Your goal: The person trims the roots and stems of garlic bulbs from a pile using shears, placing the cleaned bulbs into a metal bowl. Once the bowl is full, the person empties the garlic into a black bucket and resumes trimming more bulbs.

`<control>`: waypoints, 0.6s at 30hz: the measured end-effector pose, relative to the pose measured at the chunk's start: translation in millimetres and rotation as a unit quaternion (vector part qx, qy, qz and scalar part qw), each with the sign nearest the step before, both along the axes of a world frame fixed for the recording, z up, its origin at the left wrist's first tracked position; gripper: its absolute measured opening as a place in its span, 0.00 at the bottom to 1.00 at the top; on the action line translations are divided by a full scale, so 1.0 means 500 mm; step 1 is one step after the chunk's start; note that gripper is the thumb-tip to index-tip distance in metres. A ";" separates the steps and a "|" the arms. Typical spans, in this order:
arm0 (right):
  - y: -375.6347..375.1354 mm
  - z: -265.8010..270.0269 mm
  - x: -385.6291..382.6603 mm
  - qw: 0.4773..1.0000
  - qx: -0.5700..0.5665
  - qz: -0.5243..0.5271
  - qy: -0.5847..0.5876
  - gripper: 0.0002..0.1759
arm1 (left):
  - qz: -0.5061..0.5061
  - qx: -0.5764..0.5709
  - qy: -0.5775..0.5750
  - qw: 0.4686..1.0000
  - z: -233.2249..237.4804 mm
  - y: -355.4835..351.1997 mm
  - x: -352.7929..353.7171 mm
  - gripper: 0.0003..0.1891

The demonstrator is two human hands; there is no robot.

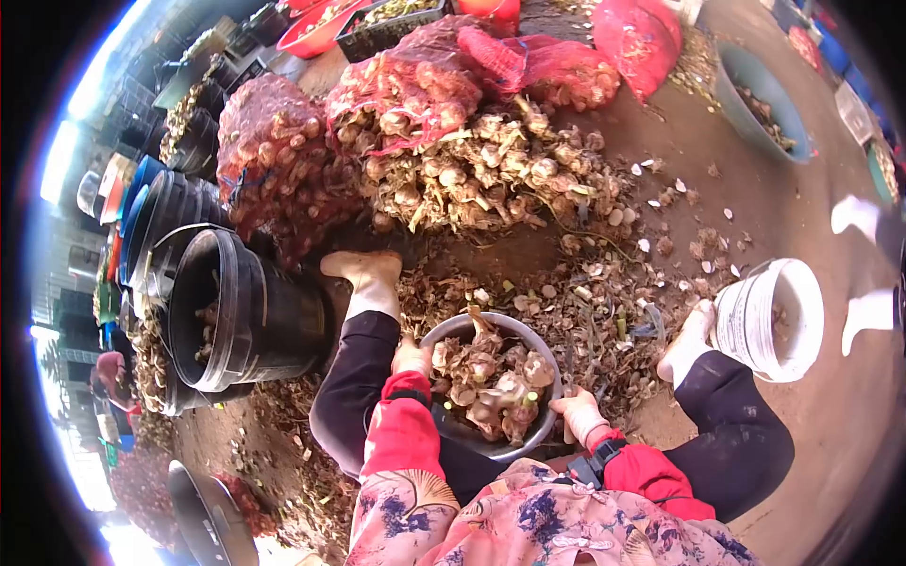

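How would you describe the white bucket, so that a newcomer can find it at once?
From the big garlic heap, look down and right to the person's right foot. The white bucket stands just beside it. Its colour sets it apart from the black bucket near the left foot.

The brown floor (802,212) looks smooth and bare toward its right side, while dry plant litter (590,302) covers much of its middle and runs into its lower left. Along its upper left edge stand dark stacked crates (132,113). Behind them, strong white light (58,162) glares down the far left; whether it enters by a window or an open side cannot be told.
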State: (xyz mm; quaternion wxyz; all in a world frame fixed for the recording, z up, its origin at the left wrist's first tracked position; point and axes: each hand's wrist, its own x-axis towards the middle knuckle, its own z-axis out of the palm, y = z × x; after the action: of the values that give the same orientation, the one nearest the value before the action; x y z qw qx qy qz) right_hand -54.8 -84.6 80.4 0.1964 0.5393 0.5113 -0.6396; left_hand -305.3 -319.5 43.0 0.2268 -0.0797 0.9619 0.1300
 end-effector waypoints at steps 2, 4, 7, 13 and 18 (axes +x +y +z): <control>-0.004 -0.038 0.008 0.999 0.043 0.024 0.021 0.27 | -0.068 0.057 0.021 0.996 0.117 0.059 0.027 0.35; -0.005 -0.066 0.009 0.999 0.040 0.021 0.020 0.26 | -0.203 0.087 -0.041 0.975 0.172 0.085 0.037 0.35; -0.005 -0.071 -0.001 0.999 0.042 0.024 0.003 0.25 | -0.356 0.091 -0.116 0.923 0.168 0.078 0.046 0.41; -0.008 -0.028 -0.028 0.996 0.076 0.036 -0.002 0.29 | -0.400 -0.065 -0.151 0.902 0.105 0.125 0.066 0.25; -0.012 -0.006 -0.041 0.998 0.060 0.033 0.004 0.29 | -0.354 0.127 -0.108 0.920 0.280 0.088 0.017 0.11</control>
State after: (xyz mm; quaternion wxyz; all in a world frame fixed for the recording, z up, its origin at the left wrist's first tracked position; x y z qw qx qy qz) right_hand -75.1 -90.9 77.3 0.1828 0.5307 0.5667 -0.6031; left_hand -296.9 -275.3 182.8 0.3689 0.2817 0.8724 0.1533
